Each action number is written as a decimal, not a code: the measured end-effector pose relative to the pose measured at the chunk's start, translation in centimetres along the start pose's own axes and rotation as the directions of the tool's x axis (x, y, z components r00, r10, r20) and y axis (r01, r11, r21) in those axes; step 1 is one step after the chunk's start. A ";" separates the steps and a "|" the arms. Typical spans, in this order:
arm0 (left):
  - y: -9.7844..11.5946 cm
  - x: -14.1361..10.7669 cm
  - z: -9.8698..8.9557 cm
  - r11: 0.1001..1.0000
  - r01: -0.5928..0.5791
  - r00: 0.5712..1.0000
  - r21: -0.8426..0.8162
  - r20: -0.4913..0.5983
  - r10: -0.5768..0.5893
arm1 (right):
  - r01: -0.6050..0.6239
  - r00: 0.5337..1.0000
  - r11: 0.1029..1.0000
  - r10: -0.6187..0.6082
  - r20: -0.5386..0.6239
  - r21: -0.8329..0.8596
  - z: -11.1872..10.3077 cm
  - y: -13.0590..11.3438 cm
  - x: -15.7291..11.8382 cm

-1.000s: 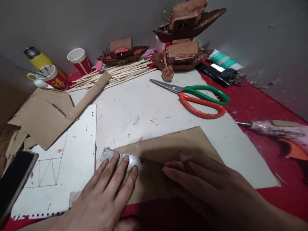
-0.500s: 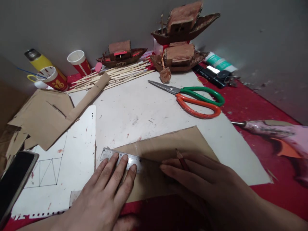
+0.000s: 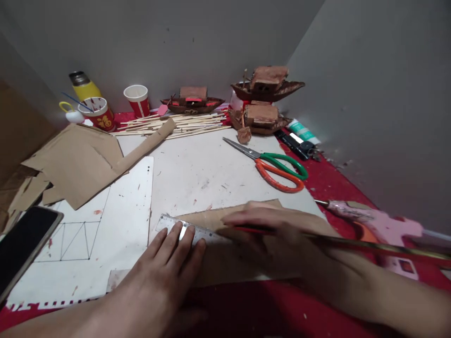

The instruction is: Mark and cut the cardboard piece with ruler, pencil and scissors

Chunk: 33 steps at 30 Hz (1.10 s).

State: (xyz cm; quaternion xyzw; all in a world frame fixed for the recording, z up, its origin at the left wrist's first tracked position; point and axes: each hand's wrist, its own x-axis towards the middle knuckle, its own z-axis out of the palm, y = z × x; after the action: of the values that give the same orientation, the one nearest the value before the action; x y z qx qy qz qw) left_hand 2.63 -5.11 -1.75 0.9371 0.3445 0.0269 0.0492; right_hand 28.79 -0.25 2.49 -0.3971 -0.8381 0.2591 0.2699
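Note:
My left hand (image 3: 165,263) lies flat, fingers spread, its fingertips pressing a metal ruler (image 3: 207,234) onto a piece of brown cardboard (image 3: 218,267). Between the fingers of my right hand (image 3: 275,230) is a pencil (image 3: 338,240), tilted low with its long end pointing right across the forearm. The pencil's tip is near the right part of the ruler, though blur and shadow hide whether it touches. Part of the cardboard is covered by my right hand. Beyond it rest scissors (image 3: 269,164) with green and orange handles.
Cardboard scraps (image 3: 81,169), a phone (image 3: 26,249) and a sheet with a line drawing (image 3: 130,211) lie left. Wooden sticks (image 3: 190,123), paper cups (image 3: 137,99) and model boats (image 3: 262,117) stand at the back. A pink glue gun (image 3: 384,223) lies right.
My right hand has turned over the cardboard, and the pencil has gone from upright to nearly flat. The left hand stays on the ruler. The camera view has shifted, with more wall showing.

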 end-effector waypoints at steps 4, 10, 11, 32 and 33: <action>0.1 0.3 0.8 1.000 0.008 1.000 0.004 0.009 -0.008 | -0.330 0.944 0.813 0.272 0.187 0.480 3.1 -0.2 3.9; 0.8 0.4 1.5 0.998 0.059 0.998 0.035 -0.027 -0.058 | -0.419 0.908 0.713 0.350 0.233 0.563 6.2 0.5 5.8; 0.9 0.4 1.5 0.996 0.073 0.997 0.041 -0.028 -0.072 | -0.421 0.907 0.718 0.346 0.240 0.555 6.4 0.6 5.9; 0.5 0.5 1.0 0.999 0.000 0.999 -0.032 -0.046 -0.001 | -0.400 0.909 0.759 0.258 0.327 0.514 6.7 0.5 7.2; 0.5 0.5 1.0 0.999 -0.004 0.999 -0.033 -0.045 0.002 | -0.400 0.908 0.764 0.258 0.329 0.506 6.7 0.5 7.2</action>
State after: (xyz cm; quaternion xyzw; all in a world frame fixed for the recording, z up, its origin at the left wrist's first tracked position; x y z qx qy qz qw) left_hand 3.38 -5.24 -2.70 0.9358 0.3437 0.0538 0.0569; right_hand 20.75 4.40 -0.89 -0.4072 -0.6668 0.5837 0.2212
